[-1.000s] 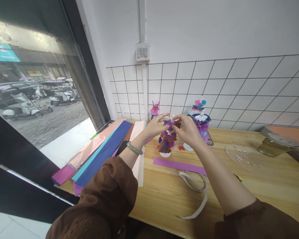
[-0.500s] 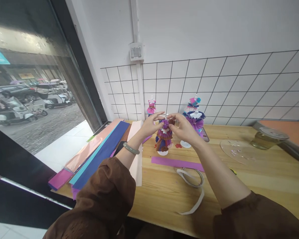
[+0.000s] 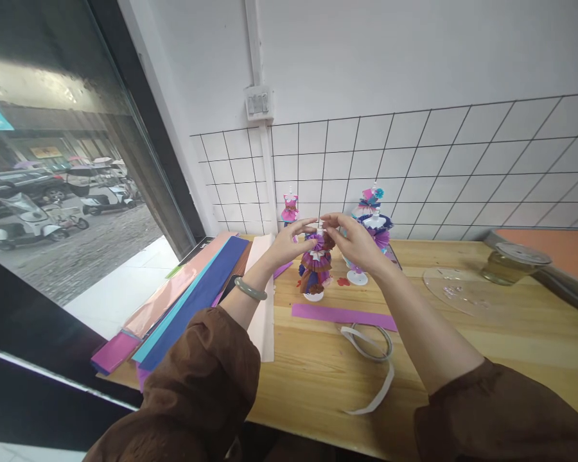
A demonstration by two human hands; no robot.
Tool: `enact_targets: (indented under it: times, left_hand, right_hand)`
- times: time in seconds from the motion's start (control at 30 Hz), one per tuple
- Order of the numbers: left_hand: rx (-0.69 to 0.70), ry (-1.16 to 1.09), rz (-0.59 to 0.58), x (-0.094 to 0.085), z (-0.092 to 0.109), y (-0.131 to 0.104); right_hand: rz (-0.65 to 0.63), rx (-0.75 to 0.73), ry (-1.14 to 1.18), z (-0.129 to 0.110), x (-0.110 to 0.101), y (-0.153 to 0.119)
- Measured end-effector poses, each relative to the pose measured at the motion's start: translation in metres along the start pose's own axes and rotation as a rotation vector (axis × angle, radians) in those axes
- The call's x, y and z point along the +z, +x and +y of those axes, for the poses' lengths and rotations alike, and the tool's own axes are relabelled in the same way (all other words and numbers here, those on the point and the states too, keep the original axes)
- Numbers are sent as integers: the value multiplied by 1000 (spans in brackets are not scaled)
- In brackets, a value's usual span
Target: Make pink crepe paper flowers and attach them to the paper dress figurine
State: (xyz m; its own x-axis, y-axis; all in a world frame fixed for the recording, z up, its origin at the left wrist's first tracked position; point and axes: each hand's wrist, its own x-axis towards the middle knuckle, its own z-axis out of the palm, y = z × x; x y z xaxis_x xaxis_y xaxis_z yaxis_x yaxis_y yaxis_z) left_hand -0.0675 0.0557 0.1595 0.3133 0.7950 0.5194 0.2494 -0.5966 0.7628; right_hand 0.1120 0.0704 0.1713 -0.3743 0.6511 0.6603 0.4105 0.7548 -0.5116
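Note:
A small mannequin in a ruffled paper dress (image 3: 316,262) of purple, brown and blue stands upright on a round white base. My left hand (image 3: 293,242) is at its upper left, the thumb against the purple bodice and the fingers reaching toward the neck. On the other side my right hand (image 3: 354,239) is bent around the shoulder, thumb and fingertips at the brown ruffle. Both hands grip the dress top between them; the exact fingertip contact is partly hidden. In front lies a purple paper strip (image 3: 341,316), with a roll of white tape (image 3: 376,346) partly unwound below it.
Other dressed mannequins stand behind, one pink (image 3: 289,208) and one purple and navy (image 3: 376,224). Folded coloured paper (image 3: 197,298) lies at left. To the right are a clear plastic sheet (image 3: 455,289), a lidded tub (image 3: 513,264) and an orange panel (image 3: 549,256). A wire grid (image 3: 347,154) backs the table.
My fingers have shifted slightly at the top of the dress, and the mannequin's neck now shows more between them. The view has moved a little; the things on the table stay put.

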Motion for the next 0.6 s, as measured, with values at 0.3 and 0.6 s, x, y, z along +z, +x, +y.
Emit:
enact_targets:
  times: [0.3, 0.6]
  left_hand:
    - [23, 14, 30, 3, -7, 2]
    - [-13, 13, 13, 1, -2, -2]
  right_hand:
    - [-70, 94, 148, -6, -1, 8]
    - [-61, 57, 17, -10, -2, 15]
